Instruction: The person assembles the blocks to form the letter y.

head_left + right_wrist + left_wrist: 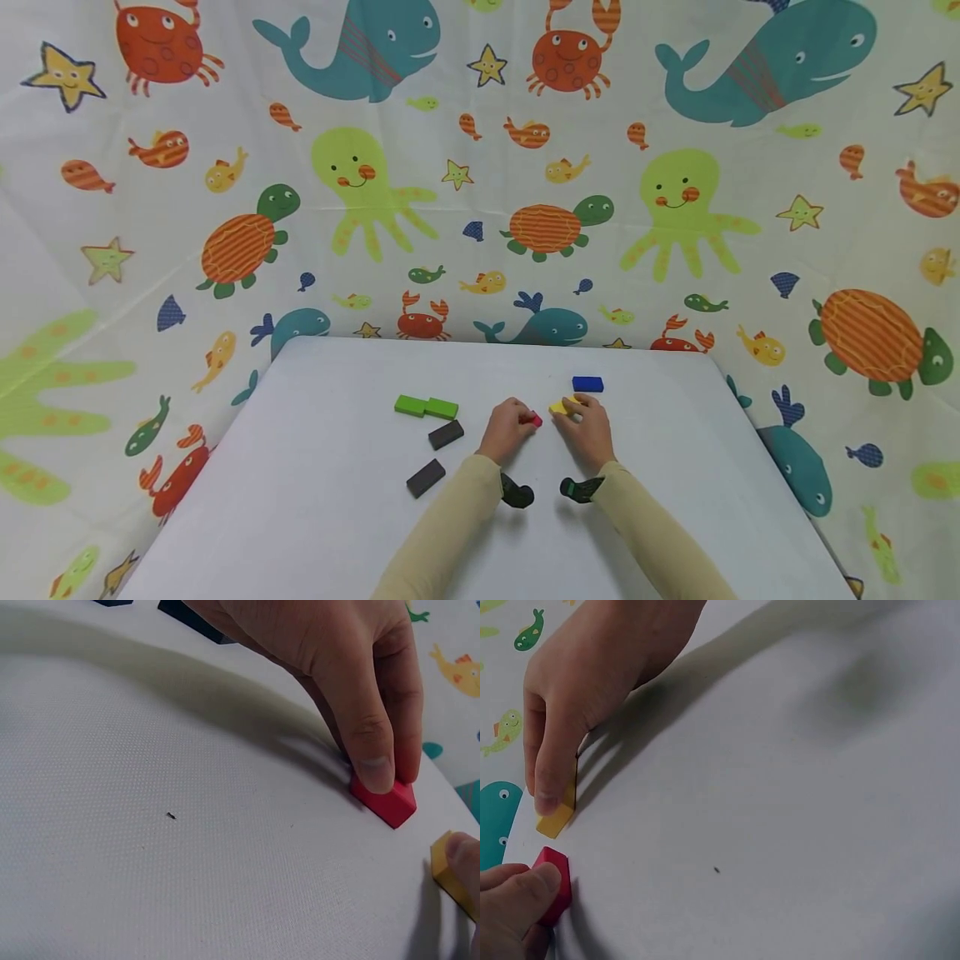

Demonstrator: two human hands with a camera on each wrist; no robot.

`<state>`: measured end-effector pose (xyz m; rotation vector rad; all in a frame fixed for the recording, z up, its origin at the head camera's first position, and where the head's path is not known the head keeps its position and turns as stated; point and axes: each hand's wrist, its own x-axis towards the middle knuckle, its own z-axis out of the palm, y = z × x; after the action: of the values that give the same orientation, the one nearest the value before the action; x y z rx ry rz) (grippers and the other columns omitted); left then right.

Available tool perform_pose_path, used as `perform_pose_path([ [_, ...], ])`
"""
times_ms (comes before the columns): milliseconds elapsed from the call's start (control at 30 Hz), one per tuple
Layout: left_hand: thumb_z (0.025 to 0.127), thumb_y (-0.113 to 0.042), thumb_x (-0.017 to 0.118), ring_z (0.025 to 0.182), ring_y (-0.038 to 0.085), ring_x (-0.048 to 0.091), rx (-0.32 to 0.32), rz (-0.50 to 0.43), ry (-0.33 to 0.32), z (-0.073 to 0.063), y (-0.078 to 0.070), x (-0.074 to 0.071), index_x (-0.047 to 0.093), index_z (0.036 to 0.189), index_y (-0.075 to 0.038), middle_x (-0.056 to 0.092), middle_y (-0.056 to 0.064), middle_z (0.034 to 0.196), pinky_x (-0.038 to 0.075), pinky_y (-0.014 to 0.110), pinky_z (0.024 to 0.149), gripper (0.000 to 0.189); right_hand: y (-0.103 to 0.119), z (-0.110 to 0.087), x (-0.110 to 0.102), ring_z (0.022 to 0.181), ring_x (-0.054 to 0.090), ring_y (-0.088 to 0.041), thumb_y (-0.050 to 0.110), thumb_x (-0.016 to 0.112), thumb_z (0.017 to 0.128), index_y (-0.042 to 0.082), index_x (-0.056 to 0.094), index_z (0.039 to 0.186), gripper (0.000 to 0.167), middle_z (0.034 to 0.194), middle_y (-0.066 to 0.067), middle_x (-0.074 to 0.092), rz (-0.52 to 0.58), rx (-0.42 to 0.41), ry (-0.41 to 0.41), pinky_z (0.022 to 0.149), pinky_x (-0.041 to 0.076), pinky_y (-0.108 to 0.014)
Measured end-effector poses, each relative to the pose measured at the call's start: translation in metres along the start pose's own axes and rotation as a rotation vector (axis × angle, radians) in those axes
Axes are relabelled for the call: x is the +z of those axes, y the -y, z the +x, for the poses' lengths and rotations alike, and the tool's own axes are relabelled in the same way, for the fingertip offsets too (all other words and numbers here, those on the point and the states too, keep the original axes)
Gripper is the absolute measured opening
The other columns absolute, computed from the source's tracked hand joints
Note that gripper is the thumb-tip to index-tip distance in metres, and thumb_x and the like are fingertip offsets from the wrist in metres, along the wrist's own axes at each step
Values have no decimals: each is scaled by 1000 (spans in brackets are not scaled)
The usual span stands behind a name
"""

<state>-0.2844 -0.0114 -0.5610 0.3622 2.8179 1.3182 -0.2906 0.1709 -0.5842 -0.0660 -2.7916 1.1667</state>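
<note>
My left hand pinches a red block between thumb and fingers, down at the white tabletop. On the right, a yellow block is gripped by my right hand, its thumb along the near side. A small gap separates the facing ends of the two blocks. The fingers cover part of each block. Just beyond the right hand lies a blue block.
Two green blocks lie end to end left of the hands. Nearer me are two separate black blocks, one close to the green pair, the other lower. A sea-animal cloth hangs behind the table.
</note>
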Motion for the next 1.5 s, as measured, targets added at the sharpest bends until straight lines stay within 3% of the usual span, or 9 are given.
perform_pose_path([
  [467,85,-7,75,87,16,56,32,16,-1,3,-3,1,75,95,-3,60,2,94,52,30,83,11,10,-4,-1,132,39,-39,33,69,91,5,63,130,48,142,-19,47,-25,1,12,109,30,-57],
  [767,85,-9,75,87,16,55,21,-9,-3,2,-4,-1,74,99,-2,61,3,94,52,30,84,16,15,-5,-1,131,40,-41,30,70,91,4,64,129,46,140,-21,48,-5,-16,12,108,31,-58],
  [1267,85,-12,75,92,17,56,52,144,46,6,-8,-2,77,92,-3,61,2,98,51,29,88,11,13,-3,5,132,40,-39,30,70,91,4,63,129,47,141,-19,48,-3,-14,16,108,31,-57],
  [1500,86,-12,75,90,17,56,64,114,48,5,-8,-3,77,93,-3,60,2,96,51,28,86,12,13,-3,4,132,40,-39,30,70,92,3,63,130,47,141,-19,47,-26,-26,24,108,31,-57],
])
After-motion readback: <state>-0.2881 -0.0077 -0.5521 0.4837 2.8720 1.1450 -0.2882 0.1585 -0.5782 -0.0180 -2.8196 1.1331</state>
